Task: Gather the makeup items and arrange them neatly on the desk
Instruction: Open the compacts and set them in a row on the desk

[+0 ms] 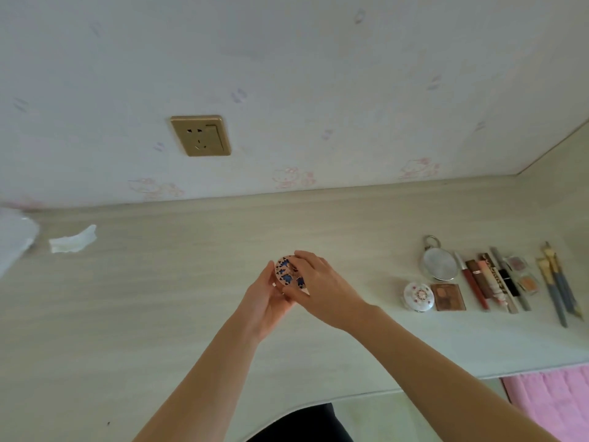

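Note:
A round pink compact (287,272) with a blue butterfly pattern is held above the middle of the pale desk (191,282). My left hand (266,301) cups it from below and my right hand (318,283) grips it from above. At the right lie a row of makeup items: a round mirror (439,263), a white floral compact (418,296), a brown palette (447,297), several lipstick tubes (484,279), two small eyeshadow pots (522,274) and several brushes (556,282).
A crumpled white tissue (72,241) lies at the desk's back left, beside a white object (14,240) at the frame's edge. A gold wall socket (200,135) sits above the desk. Pink fabric (554,397) shows below the desk's front right edge.

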Available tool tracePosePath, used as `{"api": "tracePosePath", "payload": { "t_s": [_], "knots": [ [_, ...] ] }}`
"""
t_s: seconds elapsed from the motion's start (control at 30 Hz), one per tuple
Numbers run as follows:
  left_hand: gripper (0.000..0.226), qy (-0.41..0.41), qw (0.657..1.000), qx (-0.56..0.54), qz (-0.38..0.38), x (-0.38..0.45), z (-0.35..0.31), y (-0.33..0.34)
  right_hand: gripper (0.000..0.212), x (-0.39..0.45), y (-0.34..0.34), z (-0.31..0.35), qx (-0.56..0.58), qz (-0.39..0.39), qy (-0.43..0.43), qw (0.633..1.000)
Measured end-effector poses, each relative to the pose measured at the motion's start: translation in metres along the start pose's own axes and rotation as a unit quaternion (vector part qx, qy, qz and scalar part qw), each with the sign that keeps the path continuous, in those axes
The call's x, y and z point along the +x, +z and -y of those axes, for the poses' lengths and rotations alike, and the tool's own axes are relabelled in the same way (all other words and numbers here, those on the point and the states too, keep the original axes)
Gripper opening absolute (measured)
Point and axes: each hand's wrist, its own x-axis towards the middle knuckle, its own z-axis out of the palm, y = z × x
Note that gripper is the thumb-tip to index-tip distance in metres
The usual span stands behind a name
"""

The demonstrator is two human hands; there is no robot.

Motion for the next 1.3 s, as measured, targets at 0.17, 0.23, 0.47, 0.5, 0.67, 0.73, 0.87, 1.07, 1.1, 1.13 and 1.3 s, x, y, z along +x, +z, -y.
{"api": "tracePosePath", "payload": {
  "t_s": [0.17,0.23,0.47,0.5,0.67,0.73,0.87,1.07,1.1,1.13,1.3],
  "knots": [
    [0.041,-0.003,0.998,0.062,0.017,0.016,0.000,-0.015,0.058,0.015,0.011,-0.013,-0.018,0.019,-0.022,0.999],
    [0.041,0.006,0.998,0.055,0.029,0.024,-0.001,-0.022,0.058,0.023,0.014,-0.018,-0.014,0.028,-0.031,0.999],
    [0.037,0.049,0.996,0.030,0.073,0.062,-0.012,-0.030,0.061,0.054,0.025,-0.041,-0.010,0.003,-0.082,0.997],
    [0.038,0.051,0.995,0.034,0.078,0.067,-0.014,-0.031,0.063,0.057,0.025,-0.044,-0.014,0.002,-0.089,0.996],
    [0.046,0.073,0.988,0.067,0.122,0.081,-0.020,-0.041,0.065,0.072,0.024,-0.055,0.004,-0.018,-0.127,0.992],
    [0.049,0.086,0.984,0.088,0.130,0.087,-0.021,-0.048,0.062,0.077,0.027,-0.057,0.002,-0.017,-0.142,0.990],
    [0.054,0.130,0.976,0.122,0.124,0.099,-0.026,-0.054,0.052,0.084,0.034,-0.059,0.015,-0.052,-0.179,0.982],
    [0.045,0.183,0.955,0.166,0.166,0.095,-0.022,-0.060,0.041,0.076,0.039,-0.059,0.074,-0.066,-0.204,0.974],
    [0.044,0.191,0.951,0.176,0.170,0.091,-0.020,-0.063,0.043,0.070,0.038,-0.058,0.093,-0.065,-0.197,0.974],
    [0.044,0.193,0.949,0.178,0.175,0.085,-0.016,-0.066,0.045,0.063,0.039,-0.056,0.096,-0.063,-0.189,0.975],
    [0.046,0.148,0.964,0.103,0.195,0.048,0.013,-0.081,0.033,0.025,0.037,-0.041,0.039,-0.083,-0.163,0.982]
  ]
}}
